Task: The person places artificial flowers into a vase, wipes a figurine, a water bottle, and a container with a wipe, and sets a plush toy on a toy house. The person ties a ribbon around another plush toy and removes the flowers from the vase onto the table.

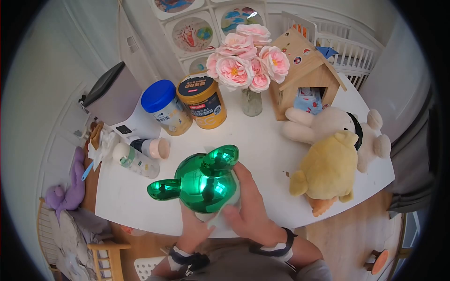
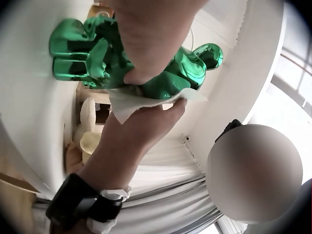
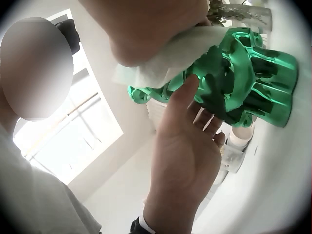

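A glossy green animal figurine [image 1: 206, 187] with two rounded ears stands upright at the front of the white table [image 1: 262, 173]. My left hand [image 1: 194, 229] holds its body from the left; in the right wrist view the thumb and curled fingers of that left hand [image 3: 185, 146] lie against the shiny surface. On the other side, my right hand [image 1: 251, 203] holds a white wipe [image 3: 170, 56] against the figurine. The left wrist view shows this wipe [image 2: 129, 100] spread between the right hand [image 2: 141, 126] and the green body, covering part of it.
Left on the table are a baby bottle [image 1: 136, 159], a pale pink cup [image 1: 158, 148], two tins, blue-lidded [image 1: 166, 105] and yellow [image 1: 204, 103], and an appliance [image 1: 119, 100]. Behind stand pink flowers [image 1: 253, 58] and a wooden house [image 1: 304, 70]. Plush toys [image 1: 328, 164] lie right.
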Demonstrator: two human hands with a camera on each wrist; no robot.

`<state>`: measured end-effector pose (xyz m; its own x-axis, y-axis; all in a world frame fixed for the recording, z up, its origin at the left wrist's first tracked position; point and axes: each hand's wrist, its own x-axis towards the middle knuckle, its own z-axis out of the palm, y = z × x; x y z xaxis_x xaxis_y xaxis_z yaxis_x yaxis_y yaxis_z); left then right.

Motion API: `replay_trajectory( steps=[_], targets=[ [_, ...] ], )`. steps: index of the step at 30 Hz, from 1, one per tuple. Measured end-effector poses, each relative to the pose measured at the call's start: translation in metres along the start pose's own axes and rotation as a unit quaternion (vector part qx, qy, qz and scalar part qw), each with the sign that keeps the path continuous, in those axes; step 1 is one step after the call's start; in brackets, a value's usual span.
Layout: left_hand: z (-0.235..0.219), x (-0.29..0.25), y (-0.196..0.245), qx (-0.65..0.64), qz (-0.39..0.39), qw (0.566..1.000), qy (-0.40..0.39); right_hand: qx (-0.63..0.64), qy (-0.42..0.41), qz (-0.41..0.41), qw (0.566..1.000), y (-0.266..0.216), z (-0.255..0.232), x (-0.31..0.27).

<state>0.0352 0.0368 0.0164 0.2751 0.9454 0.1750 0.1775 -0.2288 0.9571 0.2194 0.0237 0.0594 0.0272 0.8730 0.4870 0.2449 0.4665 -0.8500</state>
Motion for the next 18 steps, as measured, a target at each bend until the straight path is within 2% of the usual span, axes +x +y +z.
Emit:
replay_trajectory(
  steps=[3,5,8,12,14,16,17,18],
  targets=[
    [-0.005,0.029,0.017,-0.053,-0.04,0.998,0.013,0.027,0.015,-0.01,0.999,0.001,0.002,0.006],
    [-0.003,0.046,0.021,0.009,0.001,0.999,-0.048,0.044,0.024,-0.009,0.999,0.002,0.003,0.009],
    [0.0,0.055,0.015,0.041,0.031,0.995,-0.083,0.081,0.076,-0.023,0.994,0.004,0.008,0.005],
    [0.005,0.038,0.009,0.04,0.039,0.996,-0.076,0.167,0.078,0.008,0.983,0.015,0.013,-0.001],
    [0.013,0.017,0.031,0.1,0.01,0.993,-0.062,0.209,0.083,0.009,0.974,0.018,0.014,0.0],
    [0.014,0.002,0.057,0.125,-0.076,0.981,-0.125,0.301,0.072,0.069,0.948,0.021,0.012,0.0],
    [0.014,-0.004,0.058,0.111,-0.068,0.98,-0.148,0.354,0.054,0.101,0.928,0.018,0.01,0.0],
    [0.015,-0.012,0.046,0.153,-0.113,0.972,-0.134,0.357,0.049,0.103,0.927,0.017,0.006,0.001]
  ],
)
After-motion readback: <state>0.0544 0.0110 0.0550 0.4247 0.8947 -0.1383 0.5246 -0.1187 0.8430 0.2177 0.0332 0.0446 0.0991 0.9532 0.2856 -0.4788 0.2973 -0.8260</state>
